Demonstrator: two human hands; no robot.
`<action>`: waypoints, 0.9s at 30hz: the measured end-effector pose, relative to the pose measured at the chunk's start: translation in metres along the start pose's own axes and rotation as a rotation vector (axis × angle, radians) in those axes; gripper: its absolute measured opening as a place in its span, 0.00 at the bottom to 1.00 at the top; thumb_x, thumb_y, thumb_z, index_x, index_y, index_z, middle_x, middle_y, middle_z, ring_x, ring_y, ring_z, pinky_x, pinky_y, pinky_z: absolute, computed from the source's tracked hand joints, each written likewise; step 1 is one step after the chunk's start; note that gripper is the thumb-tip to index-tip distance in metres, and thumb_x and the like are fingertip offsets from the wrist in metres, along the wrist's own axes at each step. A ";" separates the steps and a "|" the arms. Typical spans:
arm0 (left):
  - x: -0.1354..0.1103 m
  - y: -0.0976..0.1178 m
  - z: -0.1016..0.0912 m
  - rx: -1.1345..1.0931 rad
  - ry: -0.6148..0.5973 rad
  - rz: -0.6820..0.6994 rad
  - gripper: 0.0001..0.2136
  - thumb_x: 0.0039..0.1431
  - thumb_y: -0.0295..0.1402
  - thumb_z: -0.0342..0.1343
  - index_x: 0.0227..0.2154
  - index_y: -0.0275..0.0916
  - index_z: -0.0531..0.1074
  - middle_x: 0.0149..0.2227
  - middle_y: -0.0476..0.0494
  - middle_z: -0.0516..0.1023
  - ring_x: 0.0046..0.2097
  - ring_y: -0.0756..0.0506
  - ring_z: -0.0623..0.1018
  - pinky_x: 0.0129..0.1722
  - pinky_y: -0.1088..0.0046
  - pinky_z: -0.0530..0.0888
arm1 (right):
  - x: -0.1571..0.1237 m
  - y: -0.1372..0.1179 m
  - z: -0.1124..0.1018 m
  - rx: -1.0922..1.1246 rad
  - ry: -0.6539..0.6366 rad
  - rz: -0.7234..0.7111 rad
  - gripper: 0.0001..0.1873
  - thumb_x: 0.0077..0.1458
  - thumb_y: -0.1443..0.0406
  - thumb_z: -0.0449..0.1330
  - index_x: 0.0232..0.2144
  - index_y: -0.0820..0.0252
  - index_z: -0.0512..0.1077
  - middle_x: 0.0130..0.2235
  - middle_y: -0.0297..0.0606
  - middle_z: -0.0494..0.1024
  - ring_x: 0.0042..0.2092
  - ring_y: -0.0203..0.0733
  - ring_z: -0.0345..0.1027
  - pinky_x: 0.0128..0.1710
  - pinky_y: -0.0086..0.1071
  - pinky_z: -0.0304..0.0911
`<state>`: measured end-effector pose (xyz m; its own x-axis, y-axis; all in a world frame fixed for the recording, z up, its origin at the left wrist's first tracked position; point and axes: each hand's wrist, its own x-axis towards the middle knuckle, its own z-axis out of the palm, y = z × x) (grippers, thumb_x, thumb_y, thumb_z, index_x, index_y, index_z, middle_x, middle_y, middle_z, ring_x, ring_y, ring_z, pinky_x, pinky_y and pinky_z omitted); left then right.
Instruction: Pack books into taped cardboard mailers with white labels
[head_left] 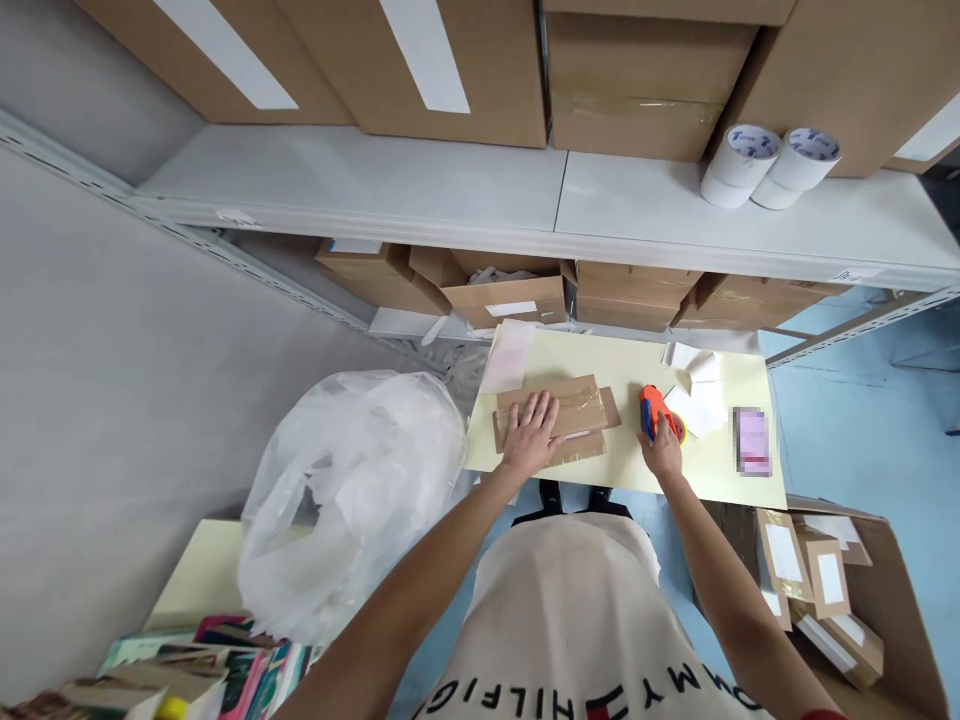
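Observation:
A flattish brown cardboard box [574,402] with clear tape along it lies on the pale yellow table [630,362]. My left hand [531,432] rests flat on its left part, fingers stretched out. Other cardboard, perhaps its flaps, shows below and to the right of it. To the right, my right hand [663,448] is closed round an orange and blue tape dispenser [654,402]. The dispenser is apart from the box, at or just above the tabletop; I cannot tell which. White papers [697,400] lie beyond it.
A pixelated pink item [752,441] lies at the table's right. Below it stands a large carton [892,600] holding several small labelled boxes. A big translucent plastic bag [352,480] bulges on the left. Ahead, a grey shelf [450,190] carries cartons and white tape rolls [739,165].

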<state>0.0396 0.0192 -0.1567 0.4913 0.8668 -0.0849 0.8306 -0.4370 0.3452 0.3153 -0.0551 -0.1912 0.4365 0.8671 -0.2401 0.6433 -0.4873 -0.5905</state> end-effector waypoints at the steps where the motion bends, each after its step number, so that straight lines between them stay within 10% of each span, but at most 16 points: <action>1: 0.000 0.001 -0.001 0.050 -0.014 0.002 0.31 0.63 0.43 0.49 0.66 0.38 0.52 0.68 0.34 0.51 0.69 0.32 0.50 0.65 0.43 0.42 | 0.003 -0.002 0.000 -0.079 -0.063 0.055 0.39 0.56 0.58 0.56 0.65 0.67 0.49 0.57 0.61 0.68 0.54 0.63 0.67 0.50 0.54 0.63; 7: -0.004 0.008 -0.009 0.254 -0.074 0.010 0.31 0.64 0.44 0.46 0.66 0.38 0.52 0.68 0.37 0.51 0.69 0.35 0.52 0.65 0.45 0.49 | 0.001 -0.030 -0.021 -0.343 -0.166 0.139 0.38 0.55 0.72 0.52 0.67 0.59 0.47 0.43 0.50 0.77 0.41 0.53 0.73 0.39 0.42 0.65; 15: -0.010 0.027 -0.002 0.187 -0.087 0.214 0.32 0.62 0.45 0.49 0.66 0.42 0.51 0.68 0.40 0.53 0.69 0.36 0.52 0.65 0.47 0.49 | -0.001 -0.062 -0.100 0.288 0.104 -0.238 0.22 0.53 0.62 0.46 0.49 0.58 0.66 0.32 0.36 0.73 0.32 0.42 0.66 0.33 0.34 0.63; 27: -0.013 0.037 -0.011 -0.252 -0.039 0.234 0.29 0.58 0.44 0.54 0.61 0.39 0.62 0.61 0.35 0.68 0.64 0.34 0.62 0.65 0.49 0.51 | 0.017 -0.127 -0.074 0.133 -0.247 -0.328 0.29 0.52 0.41 0.49 0.18 0.57 0.62 0.18 0.30 0.61 0.23 0.35 0.53 0.24 0.31 0.51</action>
<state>0.0611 -0.0054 -0.1329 0.6746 0.7381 -0.0100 0.6058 -0.5459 0.5788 0.2881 0.0142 -0.0631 0.0479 0.9805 -0.1905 0.6291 -0.1778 -0.7567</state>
